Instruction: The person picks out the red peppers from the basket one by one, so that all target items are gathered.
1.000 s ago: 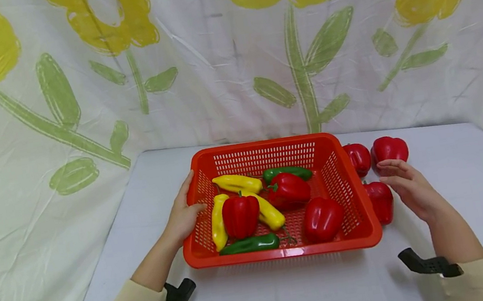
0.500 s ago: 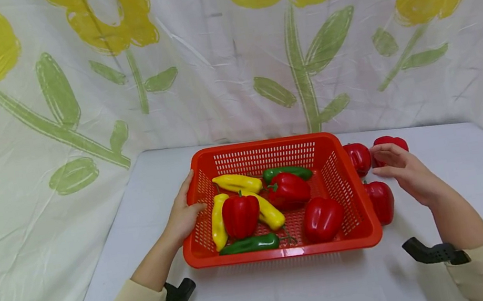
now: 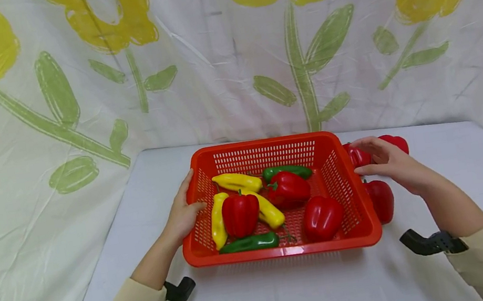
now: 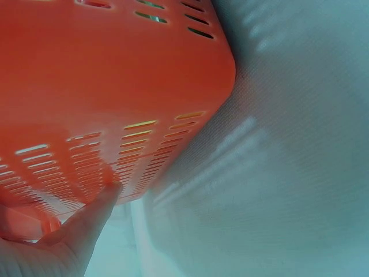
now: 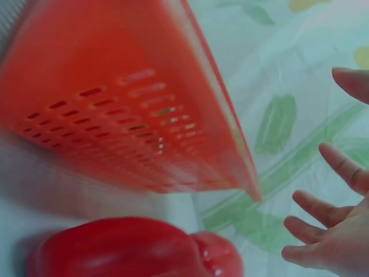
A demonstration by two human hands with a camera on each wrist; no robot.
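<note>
A red plastic basket (image 3: 282,253) sits mid-table in the head view. My left hand (image 3: 184,216) grips its left rim, thumb over the edge; in the left wrist view a finger (image 4: 95,222) lies along the slotted outer wall. Inside are red bell peppers (image 3: 323,218), long yellow peppers (image 3: 217,222) and long green peppers (image 3: 249,244). Past the basket's right side, my right hand (image 3: 392,162) hovers with spread fingers over a red bell pepper (image 3: 354,155), partly covering it. Its fingers hold nothing in the right wrist view.
A second loose red bell pepper (image 3: 397,141) lies behind my right hand, and a third (image 3: 380,202) rests in front, close against the basket. The white table (image 3: 322,291) ends at a flower-print curtain (image 3: 218,69) at the back.
My right hand has moved back and then left, from above the front loose bell pepper to the one beside the basket's right rim. The left hand and basket have stayed put.
</note>
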